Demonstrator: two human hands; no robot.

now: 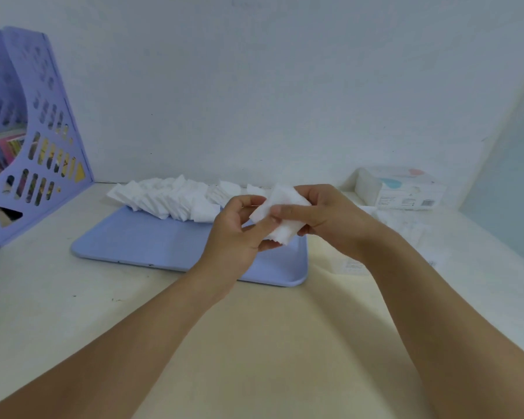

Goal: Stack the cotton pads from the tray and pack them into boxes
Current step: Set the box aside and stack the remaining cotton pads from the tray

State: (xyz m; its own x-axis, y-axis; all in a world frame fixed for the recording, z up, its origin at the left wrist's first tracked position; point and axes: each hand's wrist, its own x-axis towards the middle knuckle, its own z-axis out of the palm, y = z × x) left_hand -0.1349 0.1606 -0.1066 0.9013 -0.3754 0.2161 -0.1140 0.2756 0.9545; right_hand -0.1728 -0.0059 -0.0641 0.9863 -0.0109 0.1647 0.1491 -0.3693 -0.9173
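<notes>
left hand [236, 231] and right hand [321, 216] both grip a small stack of cotton pads [280, 214] above blue tray [152, 240] | loose pads [170, 196] along tray's far edge | box [401, 189] right, on surface [254, 343]

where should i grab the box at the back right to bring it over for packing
Take the box across its two long side walls, coming from above and the front. It lies flat on the table, long side facing you, nothing on top. Both hands now hold cotton pads.
</notes>
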